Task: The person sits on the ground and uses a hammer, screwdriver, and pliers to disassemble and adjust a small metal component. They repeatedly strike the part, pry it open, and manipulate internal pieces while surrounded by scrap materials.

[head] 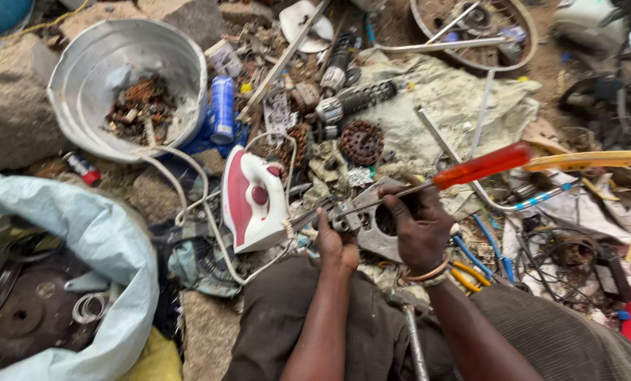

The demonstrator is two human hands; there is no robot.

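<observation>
Centre frame: left hand [335,243] clamps a grey metal bracket [369,219]; right hand [420,224] grips a red-handled screwdriver [471,169]. Risk: the tip slipping off into the left hand's fingers.

Both forearms are left bare, no sleeves being seen. Thin bangles, orange and pale, are worn at the wrist of the right hand [420,227]. No ornament is seen on the left hand [335,243]. The legs are covered by dark olive-brown trousers [541,339], creased and dusty.
</observation>
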